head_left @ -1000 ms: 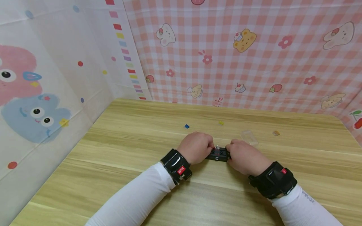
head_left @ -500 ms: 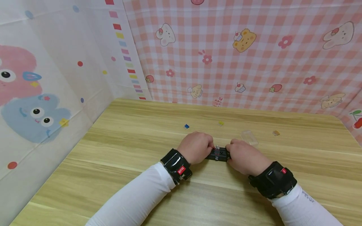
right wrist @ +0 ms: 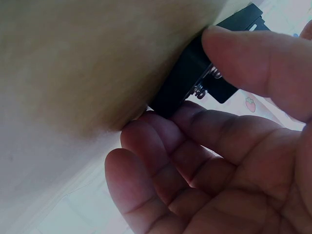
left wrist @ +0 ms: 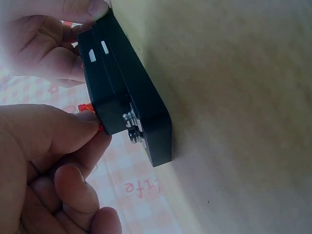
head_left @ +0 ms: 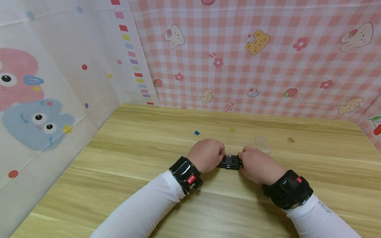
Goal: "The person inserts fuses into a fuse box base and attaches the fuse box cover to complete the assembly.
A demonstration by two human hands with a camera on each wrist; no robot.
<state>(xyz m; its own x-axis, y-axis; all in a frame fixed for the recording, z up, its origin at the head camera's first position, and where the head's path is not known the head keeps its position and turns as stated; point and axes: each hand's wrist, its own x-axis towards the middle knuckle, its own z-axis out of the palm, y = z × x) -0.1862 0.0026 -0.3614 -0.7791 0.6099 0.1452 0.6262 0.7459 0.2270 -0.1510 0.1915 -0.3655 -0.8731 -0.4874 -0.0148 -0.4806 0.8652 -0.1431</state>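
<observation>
A black fuse block (head_left: 228, 166) with screw terminals at its ends lies on the wooden table between both hands. My left hand (head_left: 206, 154) pinches a red blade fuse (left wrist: 86, 106) between thumb and forefinger at the block's upper face. How deep that fuse sits cannot be seen, since the fingertips cover most of it. At the block's right end, my right hand (head_left: 259, 165) grips the block with thumb and fingers, as the right wrist view shows. Silver terminal screws (left wrist: 131, 127) show at the end nearest the left hand.
Behind the hands lie a blue blade fuse (head_left: 196, 133), a yellow blade fuse (head_left: 232, 130) and an orange-brown blade fuse (head_left: 290, 140). A clear plastic cover (head_left: 263, 145) rests just beyond the right hand. Patterned cloth (head_left: 238, 72) hangs along the table's back edge.
</observation>
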